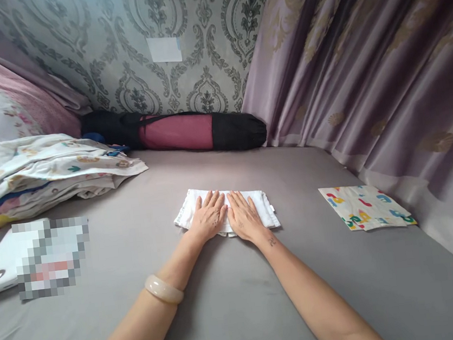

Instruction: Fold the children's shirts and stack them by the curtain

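Observation:
A folded white cloth (262,205) lies flat on the grey bed sheet (240,288) in front of me. My left hand (209,214) rests palm down on its left half, fingers stretched out. Beside it, my right hand (243,214) presses flat on the middle and right half, fingers also extended. The two hands almost touch at the thumbs. A small tag sticks out from the cloth's right edge. Much of the cloth's centre is hidden under both hands.
On the right lies a folded cloth with colourful shapes (367,206). Heaped patterned fabric (58,167) sits at the left, with a white object (11,257) and a blurred item nearer me. A long black and red bag (177,132) lies along the wall; purple curtains (301,74) hang right.

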### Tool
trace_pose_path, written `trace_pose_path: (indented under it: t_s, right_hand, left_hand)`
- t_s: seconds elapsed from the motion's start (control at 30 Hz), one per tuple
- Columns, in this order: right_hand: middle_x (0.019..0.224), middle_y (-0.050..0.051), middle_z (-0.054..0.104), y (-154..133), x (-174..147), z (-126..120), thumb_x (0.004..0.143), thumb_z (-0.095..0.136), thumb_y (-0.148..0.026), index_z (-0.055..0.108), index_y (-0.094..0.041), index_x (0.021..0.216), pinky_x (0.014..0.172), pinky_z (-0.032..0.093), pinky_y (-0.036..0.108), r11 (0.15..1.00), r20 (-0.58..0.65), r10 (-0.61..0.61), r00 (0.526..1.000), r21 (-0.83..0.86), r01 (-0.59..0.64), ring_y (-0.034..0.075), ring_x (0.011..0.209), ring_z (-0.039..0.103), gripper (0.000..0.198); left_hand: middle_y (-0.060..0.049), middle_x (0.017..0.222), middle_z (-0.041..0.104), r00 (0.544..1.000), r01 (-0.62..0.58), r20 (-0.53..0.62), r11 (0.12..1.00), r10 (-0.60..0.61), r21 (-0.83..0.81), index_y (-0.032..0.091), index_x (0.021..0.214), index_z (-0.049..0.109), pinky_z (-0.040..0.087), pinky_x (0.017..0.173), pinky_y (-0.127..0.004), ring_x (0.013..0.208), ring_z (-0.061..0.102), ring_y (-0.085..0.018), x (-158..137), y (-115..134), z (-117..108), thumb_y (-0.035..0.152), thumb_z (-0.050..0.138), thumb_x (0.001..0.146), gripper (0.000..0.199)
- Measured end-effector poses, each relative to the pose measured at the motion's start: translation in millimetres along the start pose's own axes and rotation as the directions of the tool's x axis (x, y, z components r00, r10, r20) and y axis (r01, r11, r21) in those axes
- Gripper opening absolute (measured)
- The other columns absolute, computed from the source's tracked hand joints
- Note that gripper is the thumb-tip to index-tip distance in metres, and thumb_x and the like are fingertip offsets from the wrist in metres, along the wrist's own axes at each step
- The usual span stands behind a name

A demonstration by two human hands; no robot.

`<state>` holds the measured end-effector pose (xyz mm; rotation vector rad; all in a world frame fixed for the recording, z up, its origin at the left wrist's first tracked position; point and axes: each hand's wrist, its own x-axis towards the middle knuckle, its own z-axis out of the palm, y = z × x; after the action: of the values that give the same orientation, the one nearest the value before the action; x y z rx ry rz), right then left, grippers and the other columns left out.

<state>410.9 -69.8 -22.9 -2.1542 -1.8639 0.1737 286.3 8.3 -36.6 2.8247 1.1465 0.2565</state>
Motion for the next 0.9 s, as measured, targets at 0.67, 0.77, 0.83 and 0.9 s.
trace_pose_path:
  t_s: [0.67, 0.77, 0.83, 0.9]
  right_hand:
    - [0.159, 0.008, 0.028, 0.5, 8.0, -8.0, 0.098, 0.025, -0.026, 0.033, -0.011, 0.151, 0.121, 0.007, 0.047, 0.999, -0.052, 0.024, 0.998, 0.044, -0.022, 0.021, 0.148, 0.017, 0.055]
    - [0.159, 0.008, 0.028, 1.3, 9.3, -5.6, 0.098, 0.025, -0.025, 0.032, -0.009, 0.151, 0.121, 0.007, 0.047, 0.999, -0.008, 0.001, 1.0, 0.047, 0.0, 0.022, 0.148, 0.017, 0.056]
    - [0.158, 0.009, 0.029, 2.2, 9.4, -3.8, 0.098, 0.025, -0.026, 0.032, -0.008, 0.151, 0.121, 0.007, 0.047, 0.999, 0.023, -0.004, 1.0, 0.052, 0.003, 0.022, 0.148, 0.019, 0.056]
    - [0.158, 0.008, 0.029, 3.0, 9.2, -2.3, 0.098, 0.024, -0.026, 0.032, -0.008, 0.151, 0.121, 0.008, 0.046, 0.999, 0.03, -0.001, 1.0, 0.053, -0.001, 0.022, 0.148, 0.02, 0.056]
  left_hand:
    - [-0.012, 0.145, 0.05, 0.981, -0.021, -0.193, 0.999, 0.016, -0.026, 0.018, 0.136, 0.05, 0.025, 0.116, -0.051, 0.142, 0.035, -0.027, 6.4, 1.4, -4.0, 0.028, 0.025, 0.1, 0.044]
    - [-0.012, 0.149, 0.046, 0.988, -0.044, -0.147, 0.998, 0.038, -0.039, 0.018, 0.14, 0.046, 0.023, 0.117, -0.053, 0.144, 0.031, -0.027, 8.8, 1.3, -0.8, 0.028, 0.027, 0.1, 0.046]
    - [-0.012, 0.15, 0.045, 0.994, -0.061, -0.095, 0.997, 0.056, -0.05, 0.018, 0.143, 0.044, 0.023, 0.116, -0.055, 0.144, 0.032, -0.027, 9.8, 0.3, 3.5, 0.029, 0.025, 0.1, 0.048]
    - [-0.011, 0.15, 0.045, 0.996, -0.066, -0.058, 0.996, 0.062, -0.059, 0.017, 0.144, 0.042, 0.025, 0.115, -0.055, 0.143, 0.034, -0.027, 10.3, -0.7, 7.3, 0.03, 0.022, 0.101, 0.049]
